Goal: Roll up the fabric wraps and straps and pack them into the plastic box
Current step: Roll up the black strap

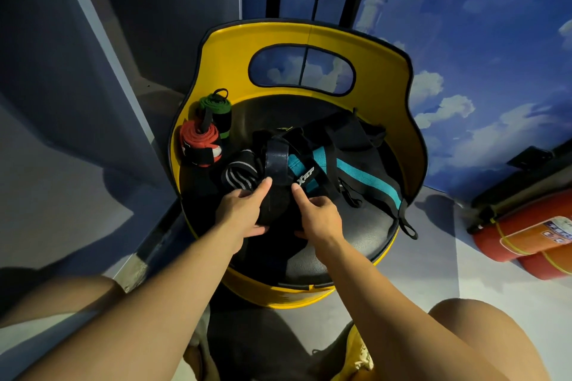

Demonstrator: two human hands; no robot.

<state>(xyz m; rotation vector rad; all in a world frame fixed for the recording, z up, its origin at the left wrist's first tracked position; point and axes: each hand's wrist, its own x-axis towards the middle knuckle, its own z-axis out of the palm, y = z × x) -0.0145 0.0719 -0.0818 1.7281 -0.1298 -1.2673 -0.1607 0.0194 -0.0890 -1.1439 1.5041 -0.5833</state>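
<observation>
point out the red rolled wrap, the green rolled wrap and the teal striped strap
red rolled wrap [200, 145], head view, on its coiled end
green rolled wrap [216, 111], head view, on its top edge
teal striped strap [349, 168], head view, on the teal stripe

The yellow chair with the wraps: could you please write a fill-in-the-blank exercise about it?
1. The red roll and the ____ roll stand side by side on the seat.
2. Both hands hold a ____ strap.
3. The unrolled wrap carries ____ stripes.
4. The chair is ____.

Missing words: green; black; teal; yellow
</observation>
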